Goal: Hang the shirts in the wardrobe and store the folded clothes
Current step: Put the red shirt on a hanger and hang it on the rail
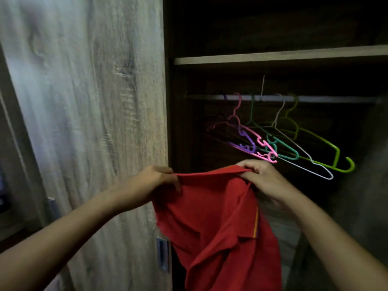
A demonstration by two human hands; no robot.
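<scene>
My left hand [156,181] pinches one end of a red shirt [212,223], thumb and fingers curled over the fabric's top edge. My right hand [260,177] grips the other end of that edge, fingers bunched round a fold. The cloth is stretched taut between my two hands and hangs limp below them in soft, matte folds. It is one shirt, with a collar [241,232] whose edge carries a thin yellow and purple stripe.

The shirt hangs in front of the open wardrobe, just below the hangers. I count five on the one pale rail [336,99]: a pink hanger [237,120], a purple hanger [247,141], a teal hanger [281,143] and a lime hanger [327,148], all glossy plastic with hooked ends, and a thin white wire hanger [302,152]. Anything further left is too dark to tell.

Above the rail runs one flat pale shelf [273,57]. Left of my hands stands the door [94,122], grey wood grain with knots, with one recessed rectangular handle [162,256] low down.
</scene>
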